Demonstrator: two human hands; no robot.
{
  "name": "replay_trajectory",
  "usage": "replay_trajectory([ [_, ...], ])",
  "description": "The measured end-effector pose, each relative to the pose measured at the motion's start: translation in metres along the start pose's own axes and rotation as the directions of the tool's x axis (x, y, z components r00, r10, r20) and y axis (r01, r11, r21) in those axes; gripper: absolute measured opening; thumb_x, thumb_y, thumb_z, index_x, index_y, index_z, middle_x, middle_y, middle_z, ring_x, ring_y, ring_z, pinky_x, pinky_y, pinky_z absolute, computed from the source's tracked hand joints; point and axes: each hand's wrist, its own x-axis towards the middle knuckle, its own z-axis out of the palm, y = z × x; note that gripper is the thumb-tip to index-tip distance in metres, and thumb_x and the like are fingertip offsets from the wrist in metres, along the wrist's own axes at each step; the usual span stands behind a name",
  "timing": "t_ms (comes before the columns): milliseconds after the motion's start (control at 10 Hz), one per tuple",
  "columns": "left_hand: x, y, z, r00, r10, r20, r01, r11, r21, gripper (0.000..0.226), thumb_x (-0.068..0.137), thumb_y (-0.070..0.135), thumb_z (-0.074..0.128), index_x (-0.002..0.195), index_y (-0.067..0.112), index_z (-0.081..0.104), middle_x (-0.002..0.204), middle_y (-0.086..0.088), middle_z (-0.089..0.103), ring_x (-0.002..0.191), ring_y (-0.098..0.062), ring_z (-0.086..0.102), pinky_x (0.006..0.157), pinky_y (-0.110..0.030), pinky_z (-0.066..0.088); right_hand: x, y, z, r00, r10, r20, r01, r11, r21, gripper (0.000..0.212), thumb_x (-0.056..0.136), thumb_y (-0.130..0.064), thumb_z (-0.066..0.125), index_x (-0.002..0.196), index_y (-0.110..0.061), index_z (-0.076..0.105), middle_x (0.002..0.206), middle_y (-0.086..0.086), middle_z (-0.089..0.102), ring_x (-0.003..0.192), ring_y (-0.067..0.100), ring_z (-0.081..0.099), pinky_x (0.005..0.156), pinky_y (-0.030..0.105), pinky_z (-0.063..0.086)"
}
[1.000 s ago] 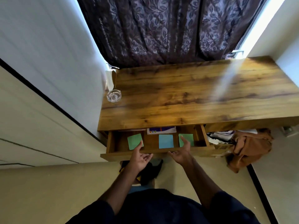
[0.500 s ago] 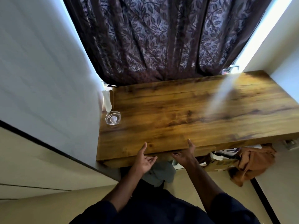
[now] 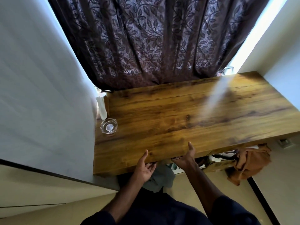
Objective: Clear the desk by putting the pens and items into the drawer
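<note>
The wooden desk [image 3: 186, 114] fills the middle of the view. Its drawer front [image 3: 123, 168] sits flush under the front edge, so the drawer's contents are hidden. My left hand [image 3: 145, 168] is at the front edge with straight fingers against the drawer front and the thumb raised over the desk top. My right hand [image 3: 185, 157] is just to its right, fingers pressed under the edge and thumb up over the top. Neither hand holds anything. No pens show on the desk top.
A glass ashtray [image 3: 108, 125] stands at the desk's left edge, next to a white folded paper [image 3: 102, 108]. A dark patterned curtain [image 3: 154, 43] hangs behind. A brown cloth [image 3: 250, 161] and papers hang from an open compartment under the right side. White walls close in left and right.
The drawer, open one second ago with coloured sticky notes and a booklet inside, has been pushed in. Both hands moved forward with it to the desk edge. The view tilted upward.
</note>
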Motion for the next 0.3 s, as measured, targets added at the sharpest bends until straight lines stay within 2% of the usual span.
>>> replay_trajectory([
  [100, 0.002, 0.000, -0.005, 0.999, 0.020, 0.032, -0.023, 0.996, 0.092, 0.059, 0.083, 0.035, 0.081, 0.130, 0.011, 0.053, 0.130, -0.022, 0.055, 0.119, -0.033, 0.059, 0.109, -0.040, 0.048, -0.006, 0.001, -0.003, 0.999, -0.020, 0.028, 0.022, 0.998, -0.061, 0.105, 0.083, -0.061, 0.063, 0.156, -0.004, 0.014, 0.161, 0.020, 0.022, 0.145, 0.037, 0.030, 0.113, 0.050, 0.032],
  [200, 0.000, -0.004, -0.006, 1.000, 0.023, 0.009, -0.025, 0.918, 0.396, 0.048, 0.088, 0.030, 0.078, 0.123, 0.008, 0.053, 0.126, -0.020, 0.058, 0.119, -0.029, 0.061, 0.103, -0.038, 0.051, -0.016, -0.001, -0.005, 0.998, -0.047, 0.034, 0.053, 0.978, -0.202, 0.093, 0.089, -0.051, 0.061, 0.156, -0.005, 0.016, 0.160, 0.021, 0.022, 0.143, 0.038, 0.032, 0.102, 0.048, 0.039],
  [300, -0.013, -0.009, 0.005, 0.994, 0.107, -0.011, -0.067, 0.699, 0.712, 0.023, 0.091, 0.027, 0.074, 0.099, 0.011, 0.060, 0.102, -0.011, 0.066, 0.089, -0.020, 0.065, 0.076, -0.031, 0.052, -0.038, -0.003, -0.004, 0.993, -0.085, 0.077, 0.105, 0.942, -0.318, 0.071, 0.088, -0.043, 0.065, 0.141, -0.002, 0.041, 0.136, 0.023, 0.049, 0.120, 0.038, 0.052, 0.079, 0.042, 0.050],
])
